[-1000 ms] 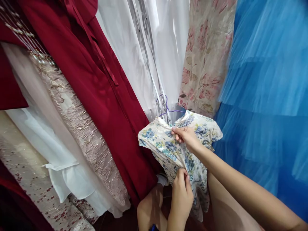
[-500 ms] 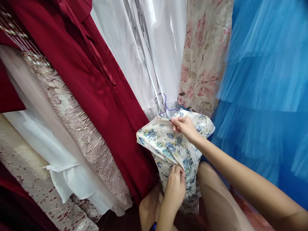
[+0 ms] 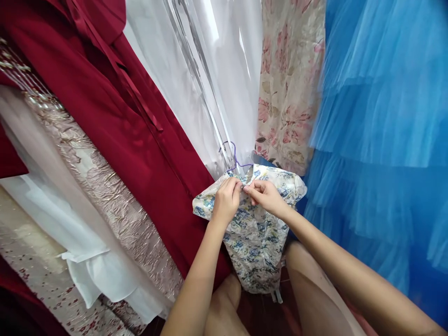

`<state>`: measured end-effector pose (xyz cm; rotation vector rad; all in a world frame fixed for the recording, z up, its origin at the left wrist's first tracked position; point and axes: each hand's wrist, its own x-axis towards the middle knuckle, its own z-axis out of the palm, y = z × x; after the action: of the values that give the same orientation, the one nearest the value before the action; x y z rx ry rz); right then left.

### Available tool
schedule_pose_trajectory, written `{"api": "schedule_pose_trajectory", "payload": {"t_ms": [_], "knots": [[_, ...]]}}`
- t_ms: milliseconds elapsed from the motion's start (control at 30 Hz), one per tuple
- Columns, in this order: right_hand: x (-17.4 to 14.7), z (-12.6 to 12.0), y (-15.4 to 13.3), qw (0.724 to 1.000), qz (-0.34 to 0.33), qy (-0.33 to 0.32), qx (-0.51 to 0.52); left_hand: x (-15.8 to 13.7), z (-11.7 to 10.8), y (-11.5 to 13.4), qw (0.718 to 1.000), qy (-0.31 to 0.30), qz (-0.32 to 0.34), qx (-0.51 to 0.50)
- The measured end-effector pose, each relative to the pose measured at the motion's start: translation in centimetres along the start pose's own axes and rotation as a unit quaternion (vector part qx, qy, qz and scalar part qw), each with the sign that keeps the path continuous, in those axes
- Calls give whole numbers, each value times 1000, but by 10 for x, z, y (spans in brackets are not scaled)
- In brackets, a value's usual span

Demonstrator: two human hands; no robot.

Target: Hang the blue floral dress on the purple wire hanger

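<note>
At the far left a string of beads lay over a pale pink dress, with a white ruffle hanging lower down beside it. Next came a long red dress, slanting down toward the middle, then a white dress with two shiny ribbons running down its front; all these clothes hung close side by side, probably to save room. At the lower ends of the ribbons stood a purple hanger (what its hook caught on, I could not tell), and its arms reached into the neck of a small flowered top, most likely to spread the shoulders. The top was in the middle, low down, in front of the person and above the gap between the knees, presumably within easy reach. The left hand pinched the neck edge, fingers bunched; just beside it the right hand gripped the same edge between thumb and forefinger. Meeting there, the two seemed to share the hold so that the cloth sat steady; anything smaller between the fingertips was too small to make out. Farther right hung a cream cloth with pink flowers, and at the far right a blue dress fell in layers.
</note>
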<state>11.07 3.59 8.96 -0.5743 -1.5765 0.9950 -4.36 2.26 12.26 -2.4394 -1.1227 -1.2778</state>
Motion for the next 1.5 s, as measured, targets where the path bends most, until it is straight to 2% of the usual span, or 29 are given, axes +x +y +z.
{"api": "schedule_pose_trajectory", "payload": {"t_ms": [100, 167, 233, 333, 433, 500, 567, 667, 733, 800, 933, 1033, 1133, 1167, 1233, 1300, 1333, 1400, 1433, 1467, 1500], "knots": [[5, 2, 21, 997, -40, 28, -64, 8, -1, 3, 999, 36, -25, 5], [5, 5, 35, 991, -52, 31, -118, 16, -9, 2, 995, 82, -51, 14], [-2, 7, 49, 990, -31, 3, -134, 22, -22, -7, 986, 143, -85, 24], [-24, 2, 64, 995, 50, -56, -68, 16, -45, -42, 968, 200, -143, 49], [-50, -12, 70, 985, 123, -120, 8, -13, -58, -90, 956, 190, -195, 111], [-65, -21, 69, 976, 154, -153, 35, -40, -56, -117, 950, 164, -232, 127], [-75, -28, 66, 967, 175, -177, 49, -66, -45, -134, 948, 138, -271, 100], [-85, -36, 61, 959, 197, -195, 57, -98, -17, -139, 942, 114, -314, 44], [-91, -43, 61, 958, 206, -189, 57, -117, 5, -133, 942, 88, -325, 8], [-101, -52, 65, 963, 212, -156, 57, -134, 27, -122, 942, 54, -330, -35], [-126, -74, 91, 961, 257, -82, 62, -159, 55, -88, 940, 4, -326, -102], [-146, -93, 121, 950, 300, -12, 88, -155, 57, -53, 934, -18, -313, -172], [-164, -105, 148, 934, 328, 72, 124, -136, 47, -15, 922, -24, -294, -249], [-169, -105, 154, 930, 338, 77, 123, -129, 44, -3, 921, -31, -285, -263], [-177, -102, 162, 926, 365, 43, 83, -118, 37, 17, 924, -55, -263, -271], [-177, -94, 158, 927, 375, 2, 0, -112, 32, 32, 930, -88, -241, -263], [-175, -89, 150, 932, 358, 0, -51, -111, 30, 39, 932, -105, -232, -258], [-167, -77, 125, 950, 281, 22, -130, -108, 27, 52, 933, -135, -218, -253], [-161, -70, 109, 961, 234, 31, -146, -107, 25, 58, 933, -146, -213, -252], [-157, -63, 93, 970, 205, 7, -131, -105, 24, 64, 932, -152, -210, -252], [-153, -54, 76, 975, 193, -49, -95, -102, 23, 69, 933, -154, -208, -252]]}}
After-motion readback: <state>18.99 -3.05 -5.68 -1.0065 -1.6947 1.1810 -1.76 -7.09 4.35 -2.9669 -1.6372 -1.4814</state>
